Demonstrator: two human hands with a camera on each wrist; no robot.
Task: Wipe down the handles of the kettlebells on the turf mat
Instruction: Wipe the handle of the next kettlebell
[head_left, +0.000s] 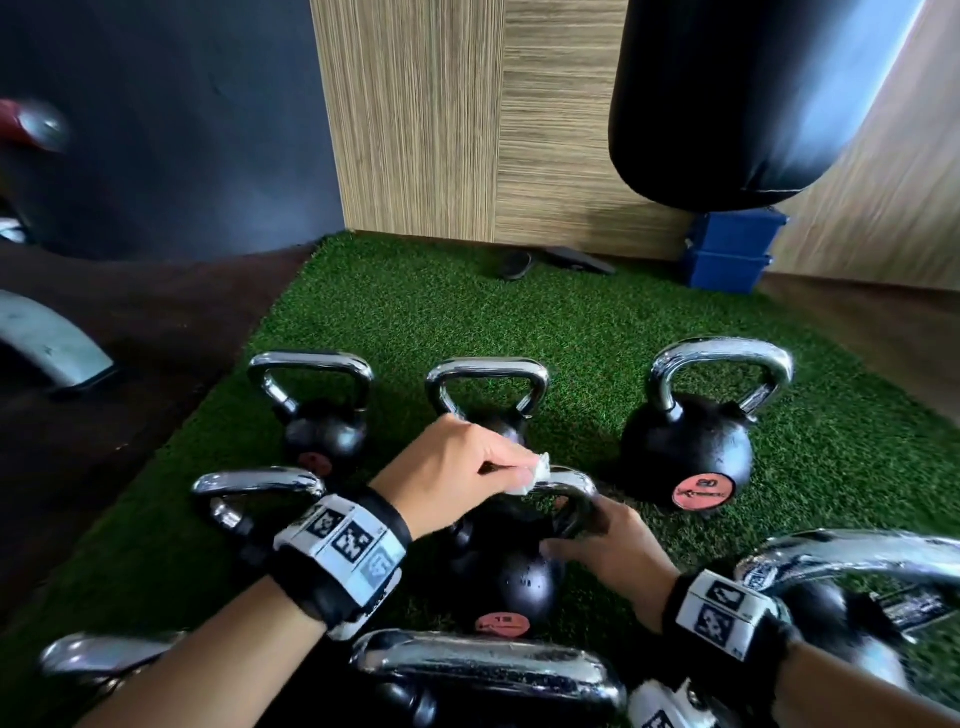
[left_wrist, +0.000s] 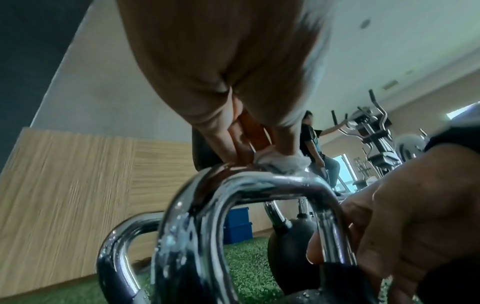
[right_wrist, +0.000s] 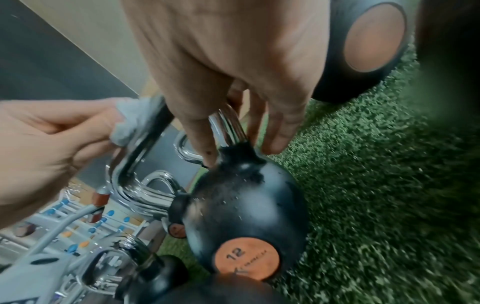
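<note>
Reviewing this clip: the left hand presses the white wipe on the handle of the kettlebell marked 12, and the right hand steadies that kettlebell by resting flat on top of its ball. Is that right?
Not quite. The right hand is not flat on the ball: its fingers grip the handle's right leg just above the ball, as the right wrist view shows. The rest holds: the left hand presses the white wipe on the handle of the kettlebell marked 12.

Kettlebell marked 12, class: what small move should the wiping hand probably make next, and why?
Probably slide the white wipe along the chrome handle toward the right hand: the left hand presses it on the top bar, while droplets still show on the handle's side.
</note>
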